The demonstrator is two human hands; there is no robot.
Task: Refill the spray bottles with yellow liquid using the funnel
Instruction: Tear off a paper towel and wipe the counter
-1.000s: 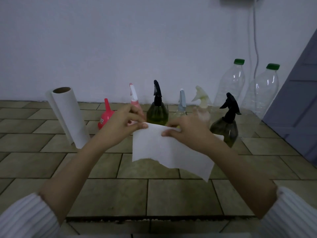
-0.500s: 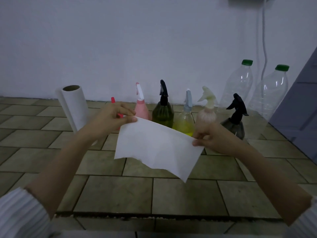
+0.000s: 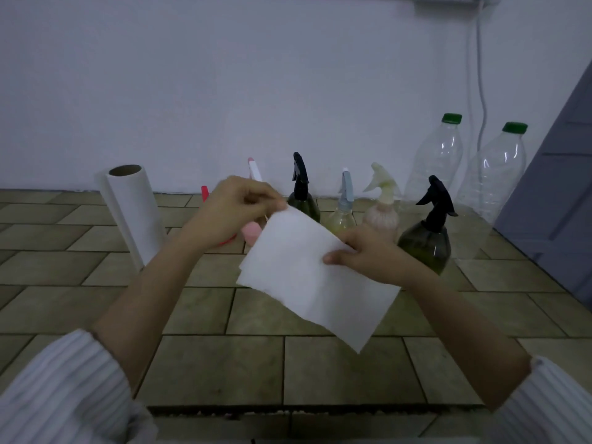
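Two striped sleeves [image 3: 61, 389] frame the bottom corners, with bare forearms reaching out over a tiled floor [image 3: 217, 366]. Between the hands hangs a white paper sheet [image 3: 307, 277], tilted, its lower corner pointing down toward the floor. The right hand [image 3: 368, 254] pinches the sheet's right edge between thumb and fingers. The left hand [image 3: 234, 209] is higher and pinches the sheet's top corner with its fingertips pressed together.

Left of the left forearm a paper roll [image 3: 134, 213] stands on the floor, leaning a little. Behind the left hand, mostly hidden, sits the red funnel [image 3: 205, 192], spout upward, and just beside it a pink spray bottle [image 3: 253, 230]. Further right in the same row stand a dark green spray bottle [image 3: 302, 200], a blue-topped bottle [image 3: 344, 216] holding yellow liquid, and a cream-topped bottle [image 3: 382, 209]. A black-topped bottle [image 3: 426, 238] stands nearer, just beyond the right hand. By the wall [image 3: 224, 75] are two clear bottles with green caps [image 3: 432, 165] [image 3: 493, 174], and a cable [image 3: 480, 75] hangs above them.
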